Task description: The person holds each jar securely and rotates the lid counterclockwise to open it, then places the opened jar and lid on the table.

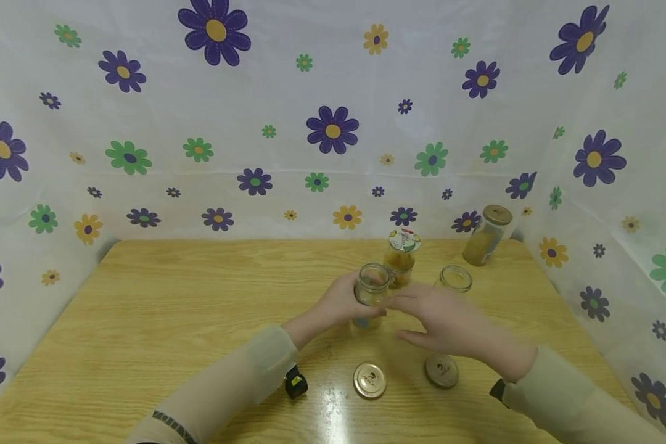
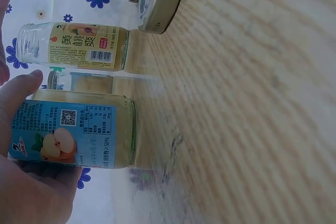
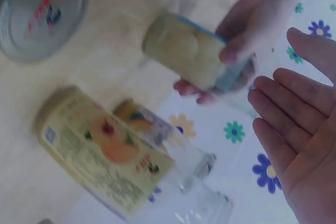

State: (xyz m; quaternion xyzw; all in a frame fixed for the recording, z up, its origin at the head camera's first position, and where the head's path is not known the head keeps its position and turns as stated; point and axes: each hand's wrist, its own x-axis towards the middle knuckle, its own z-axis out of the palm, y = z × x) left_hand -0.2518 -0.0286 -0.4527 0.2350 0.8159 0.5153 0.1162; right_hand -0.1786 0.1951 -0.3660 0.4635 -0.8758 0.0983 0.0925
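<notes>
My left hand (image 1: 341, 302) grips an uncapped glass jar (image 1: 373, 285) from the side. Its blue label shows an apple in the left wrist view, and pale contents fill the lower part. Fingers and thumb wrap round the label (image 2: 63, 132). Fingers extended, my right hand (image 1: 449, 317) hovers just right of this jar and holds nothing. In the right wrist view its palm (image 3: 315, 140) is bare. Behind the right hand stands a second uncapped jar (image 1: 456, 279), mostly hidden in the head view; its yellow label (image 3: 110, 150) pictures a peach.
Two gold lids lie near the front, a left one (image 1: 370, 380) and a right one (image 1: 441, 370). Just behind the held jar stands a jar with a patterned white lid (image 1: 404, 240). A gold-lidded jar (image 1: 485, 237) is at the back right corner. Flowered cloth (image 1: 288, 123) surrounds the wooden table (image 1: 189, 296).
</notes>
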